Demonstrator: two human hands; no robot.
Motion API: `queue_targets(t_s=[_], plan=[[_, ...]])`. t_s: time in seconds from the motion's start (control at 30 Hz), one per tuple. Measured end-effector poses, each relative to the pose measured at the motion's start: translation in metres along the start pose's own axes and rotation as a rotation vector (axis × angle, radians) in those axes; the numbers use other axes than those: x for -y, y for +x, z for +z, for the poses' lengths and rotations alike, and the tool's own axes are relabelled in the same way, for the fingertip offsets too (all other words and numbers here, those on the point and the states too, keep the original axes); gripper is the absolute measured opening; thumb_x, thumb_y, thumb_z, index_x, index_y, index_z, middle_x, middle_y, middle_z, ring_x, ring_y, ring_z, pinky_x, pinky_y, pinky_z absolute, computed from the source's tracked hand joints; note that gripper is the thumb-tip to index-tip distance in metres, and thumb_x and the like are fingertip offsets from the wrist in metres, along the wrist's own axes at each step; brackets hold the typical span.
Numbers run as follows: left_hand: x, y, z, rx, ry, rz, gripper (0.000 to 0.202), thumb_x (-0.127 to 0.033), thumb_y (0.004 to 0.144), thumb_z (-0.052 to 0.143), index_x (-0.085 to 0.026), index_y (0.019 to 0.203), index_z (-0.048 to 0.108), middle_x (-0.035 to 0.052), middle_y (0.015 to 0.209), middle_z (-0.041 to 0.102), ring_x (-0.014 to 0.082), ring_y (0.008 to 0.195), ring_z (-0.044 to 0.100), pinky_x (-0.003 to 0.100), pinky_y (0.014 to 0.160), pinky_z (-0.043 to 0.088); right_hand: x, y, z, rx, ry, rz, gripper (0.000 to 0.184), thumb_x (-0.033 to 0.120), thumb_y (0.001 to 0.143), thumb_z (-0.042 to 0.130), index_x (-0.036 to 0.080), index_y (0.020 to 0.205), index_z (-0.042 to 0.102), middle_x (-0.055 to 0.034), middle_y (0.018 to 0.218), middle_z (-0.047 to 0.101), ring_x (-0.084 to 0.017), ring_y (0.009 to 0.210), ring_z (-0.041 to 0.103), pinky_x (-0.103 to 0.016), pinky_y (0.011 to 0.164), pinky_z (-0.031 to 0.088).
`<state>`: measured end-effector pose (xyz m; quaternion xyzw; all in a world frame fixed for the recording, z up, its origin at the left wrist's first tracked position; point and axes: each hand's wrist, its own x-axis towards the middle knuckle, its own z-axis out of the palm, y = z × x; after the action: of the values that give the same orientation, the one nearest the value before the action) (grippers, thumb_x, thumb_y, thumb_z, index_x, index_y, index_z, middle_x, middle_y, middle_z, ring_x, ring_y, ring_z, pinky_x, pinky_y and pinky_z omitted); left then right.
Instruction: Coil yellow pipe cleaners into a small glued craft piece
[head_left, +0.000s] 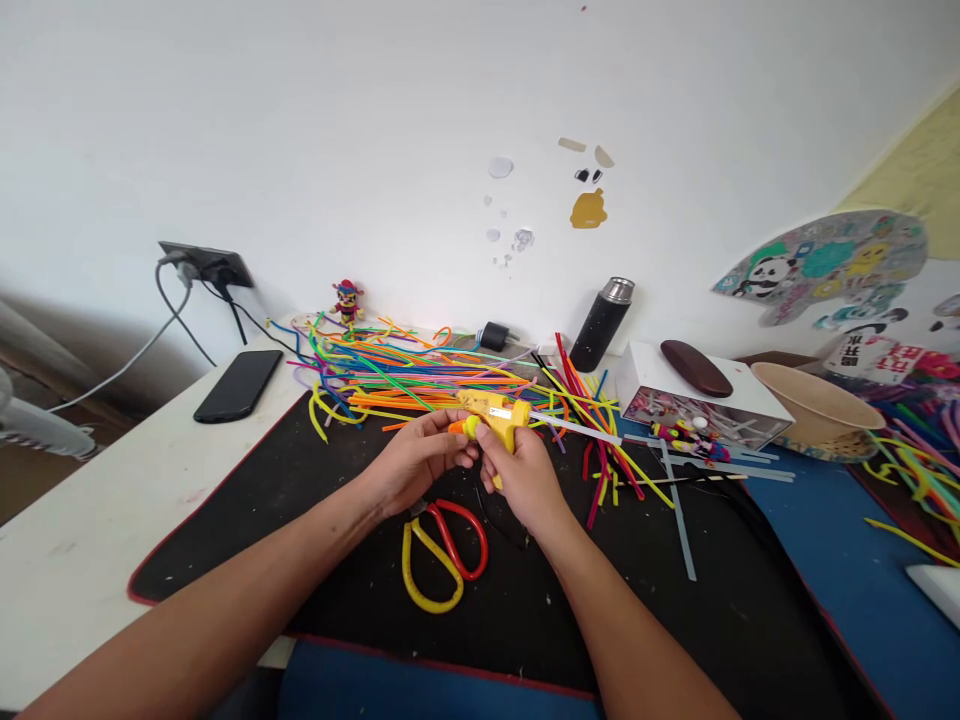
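My right hand (pixel 529 485) is wrapped round the handle of a yellow hot glue gun (pixel 507 412), with a long clear glue stick (pixel 577 428) coming out of its back end to the right. My left hand (pixel 420 455) pinches a small fuzzy orange and yellow piece (pixel 466 427), apparently of pipe cleaner, close beside the gun. My right thumb reaches the piece's yellow end. Scissors (pixel 459 577) with one red and one yellow handle lie on the black mat (pixel 525 620) below my hands; their blades are mostly hidden under my left hand.
Many coloured pipe cleaners (pixel 420 365) are heaped behind my hands. A black phone (pixel 238 386) lies left, and a black thermos (pixel 602 325) stands against the wall. At right are a white box (pixel 697 395) with a brown case (pixel 696 367), loose glue sticks (pixel 679 515) and a bowl (pixel 817 405).
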<state>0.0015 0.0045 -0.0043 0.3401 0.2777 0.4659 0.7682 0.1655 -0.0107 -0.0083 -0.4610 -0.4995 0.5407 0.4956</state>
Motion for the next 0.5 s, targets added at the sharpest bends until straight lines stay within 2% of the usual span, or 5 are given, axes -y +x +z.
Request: queue_targets(t_s=[0.17, 0.33, 0.5], plan=[[0.0006, -0.0005, 0.0006, -0.035, -0.049, -0.033, 0.024, -0.026, 0.08, 0.088, -0.009, 0.093, 0.078, 0.0085, 0.08, 0.076, 0.0161, 0.073, 0.073, 0.023, 0.069, 0.06, 0.0008, -0.0005, -0.0004, -0.001, -0.021, 0.018, 0.046, 0.065, 0.083, 0.072, 0.022, 0.082, 0.056, 0.0081, 0.05, 0.051, -0.011, 0.038, 0.047, -0.023, 0.039, 0.036], [0.0014, 0.0, 0.0007, -0.045, -0.049, -0.026, 0.016, -0.02, 0.081, 0.086, -0.009, 0.09, 0.077, 0.0085, 0.079, 0.076, 0.0147, 0.07, 0.072, 0.022, 0.069, 0.06, -0.0004, -0.0012, 0.0, 0.0, -0.05, 0.014, 0.045, 0.063, 0.083, 0.073, 0.022, 0.086, 0.057, 0.0084, 0.051, 0.051, -0.011, 0.039, 0.047, -0.023, 0.039, 0.036], [0.002, 0.001, -0.0012, -0.047, -0.077, -0.023, 0.014, -0.02, 0.083, 0.083, -0.009, 0.091, 0.079, 0.0098, 0.08, 0.077, 0.0156, 0.07, 0.072, 0.022, 0.068, 0.061, -0.0023, -0.001, -0.0007, 0.005, -0.053, 0.004, 0.044, 0.063, 0.085, 0.072, 0.021, 0.089, 0.059, 0.0086, 0.052, 0.051, -0.012, 0.041, 0.048, -0.023, 0.039, 0.036]])
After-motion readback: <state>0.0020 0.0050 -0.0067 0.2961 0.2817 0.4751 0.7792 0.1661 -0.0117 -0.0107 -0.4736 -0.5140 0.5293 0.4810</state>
